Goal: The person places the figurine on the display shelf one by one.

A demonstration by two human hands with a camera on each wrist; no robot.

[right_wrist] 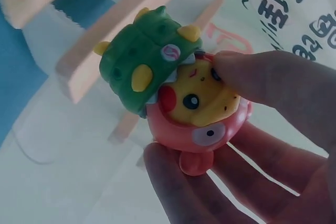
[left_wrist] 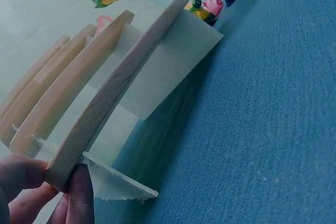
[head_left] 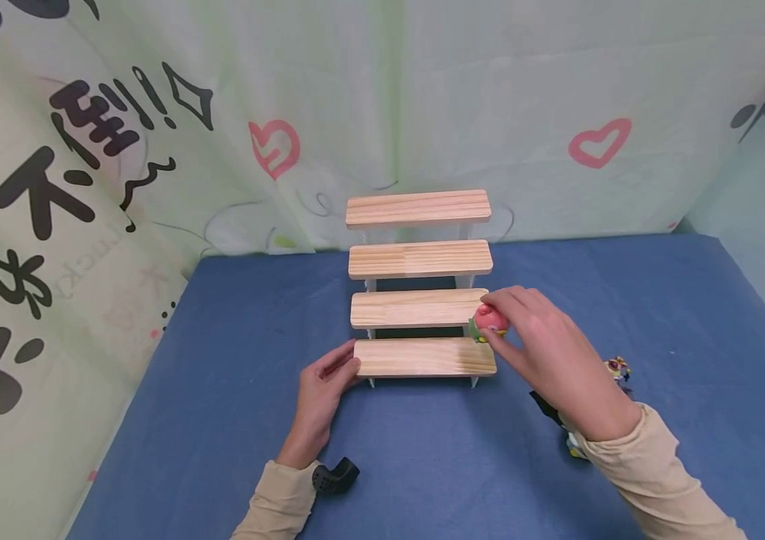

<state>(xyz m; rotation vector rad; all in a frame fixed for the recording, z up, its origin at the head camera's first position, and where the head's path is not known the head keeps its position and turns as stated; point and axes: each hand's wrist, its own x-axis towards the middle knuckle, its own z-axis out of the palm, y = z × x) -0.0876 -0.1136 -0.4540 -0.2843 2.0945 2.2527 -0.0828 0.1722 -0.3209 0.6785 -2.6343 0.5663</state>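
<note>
Left hand pinches the left end of the bottom step; its lower fingertips are partly hidden. Right hand holds a pink-and-green figurine between thumb and fingers near that step's right edge. Other figures, toward the bench's right edge, are partly concealed by the right arm.

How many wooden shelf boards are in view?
4: the top board, second board, third board, and bottom board, whose left end the left hand pinches; none appears hidden.

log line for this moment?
left hand: grips bottom wooden shelf | right hand: holds Pikachu figurine | other figurines: on blue cloth
</note>
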